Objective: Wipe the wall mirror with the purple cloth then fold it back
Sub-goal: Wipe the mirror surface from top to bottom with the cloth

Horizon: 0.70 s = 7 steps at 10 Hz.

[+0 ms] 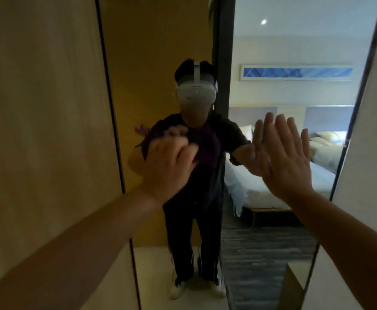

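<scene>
A tall wall mirror (272, 220) with a thin dark frame fills the middle of the head view. My left hand (167, 166) is closed around the bunched purple cloth (205, 146) and presses it against the glass at chest height. The hand looks blurred, and most of the cloth is hidden behind it. My right hand (288, 162) is flat with fingers spread, palm against the mirror to the right of the cloth. The glass reflects a person in dark clothes wearing a white headset, with both hands mirrored.
A pale wood wall panel (42, 130) runs along the mirror's left edge, and a light wall (366, 175) borders its right edge. The reflection shows a bed, carpet and a framed blue picture behind me.
</scene>
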Each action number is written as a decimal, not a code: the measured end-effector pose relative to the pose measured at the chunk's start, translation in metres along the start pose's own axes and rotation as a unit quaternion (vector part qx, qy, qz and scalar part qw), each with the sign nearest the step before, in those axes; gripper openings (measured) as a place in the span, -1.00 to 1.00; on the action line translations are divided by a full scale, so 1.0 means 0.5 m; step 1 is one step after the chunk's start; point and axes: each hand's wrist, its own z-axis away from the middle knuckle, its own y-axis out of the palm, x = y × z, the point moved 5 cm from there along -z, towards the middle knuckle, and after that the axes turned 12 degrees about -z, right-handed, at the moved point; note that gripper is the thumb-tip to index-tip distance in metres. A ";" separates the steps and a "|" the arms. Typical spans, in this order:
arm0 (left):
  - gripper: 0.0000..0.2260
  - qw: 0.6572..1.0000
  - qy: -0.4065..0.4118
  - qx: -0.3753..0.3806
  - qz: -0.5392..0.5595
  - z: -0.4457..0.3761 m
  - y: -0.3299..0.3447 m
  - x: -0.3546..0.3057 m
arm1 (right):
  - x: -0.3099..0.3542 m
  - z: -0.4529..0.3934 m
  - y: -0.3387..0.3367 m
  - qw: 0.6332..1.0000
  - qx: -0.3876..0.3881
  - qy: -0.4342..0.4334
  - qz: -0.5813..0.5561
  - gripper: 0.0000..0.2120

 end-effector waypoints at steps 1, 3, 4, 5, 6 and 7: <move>-0.72 0.997 -0.007 -0.045 -0.059 -0.239 0.035 0.028 | -0.075 -0.013 -0.016 0.999 0.009 0.031 0.043 -0.42; -0.78 0.992 0.010 0.006 -0.122 -0.253 0.103 -0.046 | -0.123 -0.006 0.000 0.998 -0.024 -0.035 0.047 -0.40; -0.77 0.995 0.048 -0.014 -0.088 -0.111 0.100 -0.129 | -0.130 -0.004 0.006 0.996 -0.053 -0.056 0.043 -0.44; -0.69 0.996 0.073 0.020 -0.040 0.072 0.086 -0.213 | -0.133 -0.001 0.007 0.996 -0.063 -0.059 0.029 -0.46; -0.78 0.990 0.100 0.099 -0.020 0.281 0.051 -0.285 | -0.135 0.002 0.007 0.996 -0.062 -0.056 0.012 -0.46; -0.85 0.970 0.191 0.000 0.148 0.450 0.066 -0.346 | -0.135 0.005 0.007 0.997 -0.062 -0.055 0.004 -0.47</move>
